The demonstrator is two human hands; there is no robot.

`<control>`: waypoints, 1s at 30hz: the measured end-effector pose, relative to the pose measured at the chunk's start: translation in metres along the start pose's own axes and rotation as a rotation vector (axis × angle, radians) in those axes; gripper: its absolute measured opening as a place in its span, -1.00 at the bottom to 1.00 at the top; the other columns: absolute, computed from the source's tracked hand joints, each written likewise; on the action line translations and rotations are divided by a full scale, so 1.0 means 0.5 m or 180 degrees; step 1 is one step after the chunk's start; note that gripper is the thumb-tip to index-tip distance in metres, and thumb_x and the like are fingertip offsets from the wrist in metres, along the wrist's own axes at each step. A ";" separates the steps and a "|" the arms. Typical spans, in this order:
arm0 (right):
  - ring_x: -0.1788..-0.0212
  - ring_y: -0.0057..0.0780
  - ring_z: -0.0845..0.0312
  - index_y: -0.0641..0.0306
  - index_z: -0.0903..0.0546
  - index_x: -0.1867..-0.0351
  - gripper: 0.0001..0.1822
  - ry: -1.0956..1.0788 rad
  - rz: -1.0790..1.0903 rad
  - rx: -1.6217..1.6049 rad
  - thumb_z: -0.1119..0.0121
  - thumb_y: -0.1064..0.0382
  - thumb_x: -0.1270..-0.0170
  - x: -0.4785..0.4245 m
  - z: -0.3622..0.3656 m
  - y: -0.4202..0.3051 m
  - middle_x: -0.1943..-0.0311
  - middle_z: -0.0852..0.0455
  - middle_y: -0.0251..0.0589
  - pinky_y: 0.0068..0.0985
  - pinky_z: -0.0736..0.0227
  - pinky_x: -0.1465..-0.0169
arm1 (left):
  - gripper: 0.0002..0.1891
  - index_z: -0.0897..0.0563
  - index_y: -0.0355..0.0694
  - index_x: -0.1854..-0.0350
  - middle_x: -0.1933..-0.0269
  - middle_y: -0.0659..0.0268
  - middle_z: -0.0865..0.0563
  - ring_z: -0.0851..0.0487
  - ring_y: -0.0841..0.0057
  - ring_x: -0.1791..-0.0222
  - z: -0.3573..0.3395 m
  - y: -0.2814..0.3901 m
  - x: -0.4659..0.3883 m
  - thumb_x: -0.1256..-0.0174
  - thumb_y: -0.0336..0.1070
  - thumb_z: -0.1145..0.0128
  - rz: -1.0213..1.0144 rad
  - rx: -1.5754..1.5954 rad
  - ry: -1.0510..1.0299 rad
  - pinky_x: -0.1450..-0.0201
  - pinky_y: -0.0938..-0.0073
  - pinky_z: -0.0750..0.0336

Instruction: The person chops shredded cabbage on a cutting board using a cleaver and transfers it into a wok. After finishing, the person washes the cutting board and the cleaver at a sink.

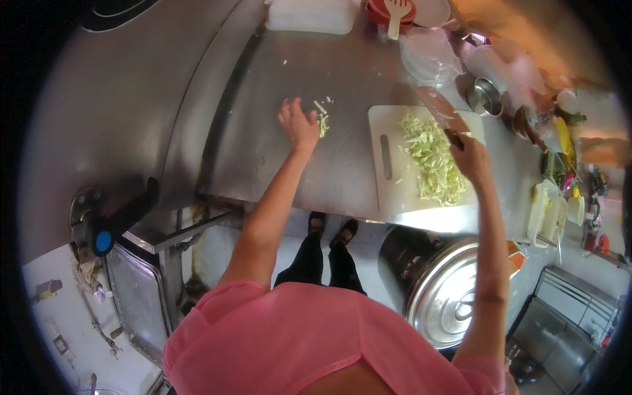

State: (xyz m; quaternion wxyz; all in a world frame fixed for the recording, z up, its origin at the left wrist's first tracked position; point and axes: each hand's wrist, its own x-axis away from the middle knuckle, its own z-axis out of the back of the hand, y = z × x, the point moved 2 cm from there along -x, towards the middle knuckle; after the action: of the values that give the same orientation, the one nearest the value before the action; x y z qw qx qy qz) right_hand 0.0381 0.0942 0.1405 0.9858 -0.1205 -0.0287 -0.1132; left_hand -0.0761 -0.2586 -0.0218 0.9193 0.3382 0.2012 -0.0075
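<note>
My right hand [471,157] grips the dark handle of a cleaver-like knife [441,109], whose broad blade lies over the far right part of a white cutting board [387,195]. Beside and partly under the blade, a heap of shredded cabbage [434,160] covers much of the board. To the left, my left hand [299,123] is over the steel worktop [345,163], its fingers apart. A small bunch of cabbage shreds [323,124] lies at its thumb side; whether the thumb touches them is unclear. No object shows in that hand.
A white plastic tub [311,17], a red bowl [377,15] with a slotted spatula [395,19], plastic bags [430,57] and a steel cup [485,97] line the far side. A lidded steel pot [444,296] stands below the counter edge, right of my feet.
</note>
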 end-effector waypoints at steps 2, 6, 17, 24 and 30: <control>0.15 0.04 -0.59 0.18 -0.65 0.13 -0.70 -0.0100 0.0082 0.0244 -0.13 0.20 -0.10 -0.043 0.014 0.040 0.26 -0.68 0.10 -0.14 -0.47 0.07 | -0.39 -0.34 -0.37 -0.21 -0.27 -0.18 -0.30 -0.26 -0.09 -0.27 0.009 -0.042 -0.011 -0.12 -0.29 -0.26 0.0291 -0.0179 -0.0040 -0.34 0.09 -0.15; 0.16 0.08 -0.58 0.20 -0.61 0.09 -0.67 -0.0286 -0.0095 0.0438 -0.09 0.23 -0.08 -0.105 -0.011 0.064 0.22 -0.67 0.12 -0.12 -0.45 0.07 | -0.36 -0.27 -0.42 -0.26 -0.34 -0.24 -0.23 -0.09 -0.09 -0.41 -0.009 -0.100 -0.026 -0.20 -0.22 -0.20 0.0481 0.0114 -0.0418 -0.43 0.08 -0.02; 0.15 0.12 -0.57 0.22 -0.59 0.10 -0.64 -0.0713 0.0764 -0.0245 -0.18 0.21 -0.01 -0.130 -0.070 -0.133 0.26 -0.67 0.14 -0.11 -0.46 0.06 | -0.42 -0.27 -0.39 -0.28 -0.37 -0.12 -0.24 -0.11 -0.01 -0.42 -0.034 -0.076 -0.006 -0.25 -0.28 -0.12 -0.0425 -0.0115 -0.0940 -0.43 0.00 0.03; 0.14 0.13 -0.58 0.39 -0.63 0.20 -0.64 -0.0270 0.0066 -0.0611 -0.17 0.12 -0.08 -0.180 -0.084 -0.166 0.30 -0.66 0.24 -0.13 -0.44 0.03 | -0.55 -0.36 -0.34 -0.23 -0.33 -0.02 -0.34 -0.26 0.04 -0.35 -0.070 -0.083 -0.094 -0.30 -0.39 -0.03 -0.0544 0.0822 -0.0895 -0.39 0.17 -0.14; 0.13 0.14 -0.58 0.45 -0.64 0.29 -0.72 -0.0162 -0.0234 -0.0348 -0.15 0.22 -0.10 -0.212 -0.128 -0.229 0.25 -0.66 0.24 -0.14 -0.47 0.02 | -0.54 -0.36 -0.40 -0.21 -0.29 -0.10 -0.37 -0.21 -0.03 -0.37 -0.098 -0.199 -0.299 -0.26 -0.41 -0.04 -0.0165 -0.0043 -0.0229 -0.40 0.15 -0.12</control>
State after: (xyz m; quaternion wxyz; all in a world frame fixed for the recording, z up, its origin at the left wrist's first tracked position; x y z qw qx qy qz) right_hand -0.0895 -0.0067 0.0961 0.9719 -0.1760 -0.0520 -0.1476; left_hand -0.2460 -0.3228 -0.0611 0.9277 0.3262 0.1768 -0.0421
